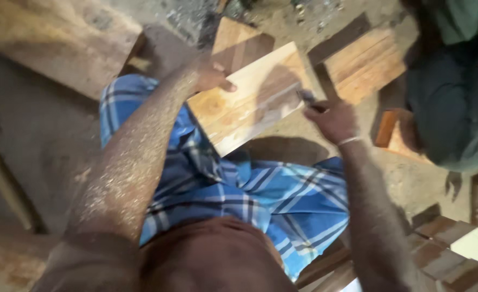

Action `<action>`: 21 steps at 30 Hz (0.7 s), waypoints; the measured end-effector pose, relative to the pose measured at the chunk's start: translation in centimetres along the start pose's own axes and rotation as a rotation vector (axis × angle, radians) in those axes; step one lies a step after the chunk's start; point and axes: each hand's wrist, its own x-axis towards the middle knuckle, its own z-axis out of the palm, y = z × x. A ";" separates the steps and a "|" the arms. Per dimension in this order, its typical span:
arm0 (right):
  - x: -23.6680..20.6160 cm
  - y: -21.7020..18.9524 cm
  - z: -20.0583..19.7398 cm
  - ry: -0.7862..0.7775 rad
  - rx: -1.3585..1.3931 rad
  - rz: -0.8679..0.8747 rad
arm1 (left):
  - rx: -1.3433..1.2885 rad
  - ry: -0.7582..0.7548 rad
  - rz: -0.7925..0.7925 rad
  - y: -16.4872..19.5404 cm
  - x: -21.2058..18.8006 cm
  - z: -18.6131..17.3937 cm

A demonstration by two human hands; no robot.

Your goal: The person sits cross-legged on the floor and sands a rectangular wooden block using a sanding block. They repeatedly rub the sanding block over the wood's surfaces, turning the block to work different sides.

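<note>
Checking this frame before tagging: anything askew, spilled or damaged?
Nothing looks damaged. The pale rectangular wooden board sits tilted across the blue checked cloth, left hand on its edge. The right hand holds a small dark tool, too blurred to identify. Sawdust coats the left forearm.

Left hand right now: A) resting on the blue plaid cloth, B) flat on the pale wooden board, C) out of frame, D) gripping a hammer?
B: the left hand lies on the near-left edge of the pale wooden board, fingers spread on its surface, while the right hand holds a small dark tool at the board's right edge.
</note>
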 end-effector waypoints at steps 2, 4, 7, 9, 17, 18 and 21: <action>-3.9 -5.1 5.0 -0.049 0.110 0.021 | 0.189 -0.014 0.038 0.6 -0.6 -0.3; -9.6 -10.0 10.7 0.141 -0.020 -0.242 | 0.233 -0.019 0.055 1.3 -1.3 -0.5; -13.6 -11.4 12.9 -0.046 -0.102 -0.389 | 0.133 -0.002 0.035 2.0 -2.3 -0.6; -12.2 -9.0 10.6 -0.034 -0.134 -0.544 | 0.117 0.039 0.047 1.8 -2.5 -0.5; 0.5 1.6 -1.1 -0.065 -0.551 -0.560 | -0.023 0.110 0.165 -1.2 1.4 1.0; 0.8 1.9 -1.8 -0.077 -0.611 -0.532 | -0.090 0.151 0.209 -1.3 1.3 0.9; 1.6 2.1 -3.5 0.037 -0.190 -0.510 | 0.138 0.367 0.959 -0.7 -0.6 1.1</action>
